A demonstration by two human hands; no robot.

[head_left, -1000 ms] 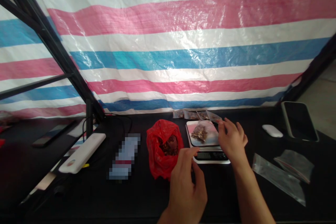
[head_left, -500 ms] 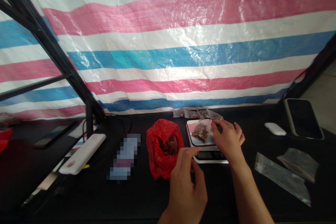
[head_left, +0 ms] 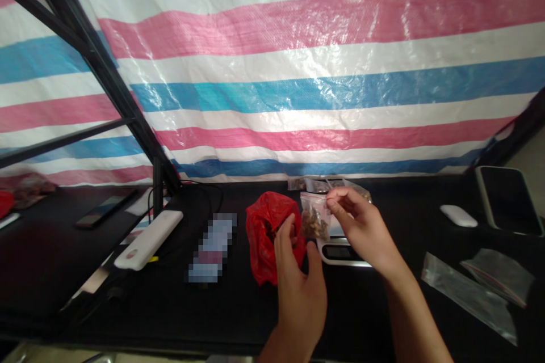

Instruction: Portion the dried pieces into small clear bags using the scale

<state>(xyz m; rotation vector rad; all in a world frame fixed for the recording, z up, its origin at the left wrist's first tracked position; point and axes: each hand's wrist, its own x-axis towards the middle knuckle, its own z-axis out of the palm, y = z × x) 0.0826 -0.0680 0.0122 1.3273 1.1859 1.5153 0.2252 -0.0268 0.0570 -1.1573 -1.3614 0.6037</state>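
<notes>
Just left of my left fingers sits the red plastic bag, its contents mostly hidden. My left hand is loosely curled, thumb apart, grasping nothing; I can't tell whether it touches that bag. Between my hands, my right hand pinches the top corner of the small zip bag, brown pieces settled at its bottom. Filled sachets lie beyond my right fingers; clear bags lie flat well to their right.
</notes>
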